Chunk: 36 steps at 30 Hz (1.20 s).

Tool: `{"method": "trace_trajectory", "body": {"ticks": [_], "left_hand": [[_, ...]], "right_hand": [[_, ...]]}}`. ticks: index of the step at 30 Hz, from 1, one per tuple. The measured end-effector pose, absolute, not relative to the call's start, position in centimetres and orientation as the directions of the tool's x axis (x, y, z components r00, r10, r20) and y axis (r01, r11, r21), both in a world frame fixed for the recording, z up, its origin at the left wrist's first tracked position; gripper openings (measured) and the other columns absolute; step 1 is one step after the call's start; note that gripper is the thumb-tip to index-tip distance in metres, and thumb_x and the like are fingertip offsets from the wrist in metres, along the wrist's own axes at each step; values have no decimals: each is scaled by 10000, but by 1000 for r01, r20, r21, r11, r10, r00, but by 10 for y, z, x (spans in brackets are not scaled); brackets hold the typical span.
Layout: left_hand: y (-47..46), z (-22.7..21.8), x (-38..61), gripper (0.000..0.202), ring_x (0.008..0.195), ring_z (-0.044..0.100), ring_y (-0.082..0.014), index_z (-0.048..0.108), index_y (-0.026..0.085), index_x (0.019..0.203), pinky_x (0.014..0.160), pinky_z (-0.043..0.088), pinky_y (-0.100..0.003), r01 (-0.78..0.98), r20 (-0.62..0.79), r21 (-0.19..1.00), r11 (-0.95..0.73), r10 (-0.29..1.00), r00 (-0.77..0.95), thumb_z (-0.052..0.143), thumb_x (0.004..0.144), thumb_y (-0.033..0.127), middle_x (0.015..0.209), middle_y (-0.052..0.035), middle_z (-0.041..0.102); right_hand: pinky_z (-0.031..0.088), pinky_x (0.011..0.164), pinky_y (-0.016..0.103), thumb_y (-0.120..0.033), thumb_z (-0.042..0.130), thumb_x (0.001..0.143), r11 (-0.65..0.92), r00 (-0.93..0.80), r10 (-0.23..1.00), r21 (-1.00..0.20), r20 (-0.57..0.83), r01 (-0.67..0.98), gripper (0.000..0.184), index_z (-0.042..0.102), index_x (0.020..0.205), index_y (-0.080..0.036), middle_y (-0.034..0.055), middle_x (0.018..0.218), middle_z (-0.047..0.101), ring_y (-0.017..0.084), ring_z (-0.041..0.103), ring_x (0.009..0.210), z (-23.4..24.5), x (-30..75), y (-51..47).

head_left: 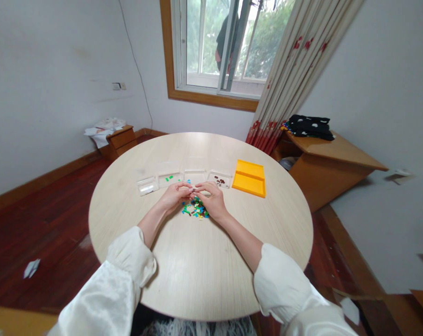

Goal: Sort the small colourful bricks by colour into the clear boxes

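My left hand (173,197) and my right hand (213,200) meet above the middle of the table, fingertips pinched together. Between them is a small dark brown toy brick (193,190), mostly covered by the fingers. Just below my hands lies a loose pile of small bricks (197,210) in green, blue, yellow, white and brown. Beyond them several clear plastic boxes stand in a curved row. One box (165,185) holds a few green bricks, another (226,185) brown ones. My left hand partly hides the front of the green bricks' box.
An open yellow case (249,178) lies right of the clear boxes on the round table (200,270). A clear box (147,186) ends the row at left. A wooden cabinet (334,163) with dark cloth stands behind right, a curtain (285,70) beside it. Someone (222,42) is outside the window.
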<state>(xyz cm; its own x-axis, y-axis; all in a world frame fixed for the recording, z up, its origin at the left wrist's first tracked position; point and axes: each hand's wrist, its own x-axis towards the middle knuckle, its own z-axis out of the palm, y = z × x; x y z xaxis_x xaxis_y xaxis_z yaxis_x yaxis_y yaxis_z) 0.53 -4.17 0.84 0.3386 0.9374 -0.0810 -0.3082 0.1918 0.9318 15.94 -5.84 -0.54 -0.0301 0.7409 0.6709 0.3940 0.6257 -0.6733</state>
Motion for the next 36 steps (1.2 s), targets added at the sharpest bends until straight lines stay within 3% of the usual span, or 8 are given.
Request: {"method": "trace_trajectory", "body": {"ticks": [6, 13, 22, 30, 36], "left_hand": [[-42, 9, 5, 375, 555, 609, -115, 599, 128, 711, 592, 489, -244, -315, -93, 927, 204, 937, 336, 842, 483, 299, 615, -23, 654], [-41, 7, 5, 357, 557, 604, -109, 594, 123, 718, 586, 474, -227, -301, -83, 933, 197, 933, 351, 832, 514, 292, 617, -34, 656], [-43, 10, 6, 337, 533, 586, -104, 580, 132, 706, 544, 435, -212, -262, -67, 951, 165, 935, 347, 820, 525, 283, 593, -17, 640], [-44, 12, 6, 331, 549, 597, -110, 573, 129, 735, 588, 470, -235, -267, -90, 947, 180, 945, 316, 801, 551, 284, 610, -30, 651], [-40, 14, 3, 295, 535, 572, -90, 560, 124, 729, 586, 477, -244, -299, -122, 937, 181, 971, 207, 778, 575, 252, 728, -75, 687]], "right_hand": [[474, 794, 337, -250, 665, 758, 619, -19, 740, -670, 672, 409, 42, 685, 768, -214, 36, 810, 696, 178, 595, 840, -5, 160, -59], [481, 827, 348, -188, 656, 766, 632, -87, 739, -643, 668, 433, 146, 717, 887, -242, 38, 881, 714, 183, 597, 874, -12, 161, -55], [472, 796, 331, -165, 635, 786, 656, -170, 713, -563, 680, 503, 136, 714, 876, -230, 35, 839, 712, 183, 588, 841, -10, 162, -56], [459, 781, 331, -235, 613, 809, 634, -139, 723, -571, 677, 521, 90, 701, 817, -218, 42, 806, 696, 189, 585, 835, -3, 163, -58], [437, 790, 340, -282, 590, 815, 529, 21, 745, -609, 667, 590, 119, 677, 778, -210, 42, 808, 688, 197, 581, 843, 0, 186, -45]]}}
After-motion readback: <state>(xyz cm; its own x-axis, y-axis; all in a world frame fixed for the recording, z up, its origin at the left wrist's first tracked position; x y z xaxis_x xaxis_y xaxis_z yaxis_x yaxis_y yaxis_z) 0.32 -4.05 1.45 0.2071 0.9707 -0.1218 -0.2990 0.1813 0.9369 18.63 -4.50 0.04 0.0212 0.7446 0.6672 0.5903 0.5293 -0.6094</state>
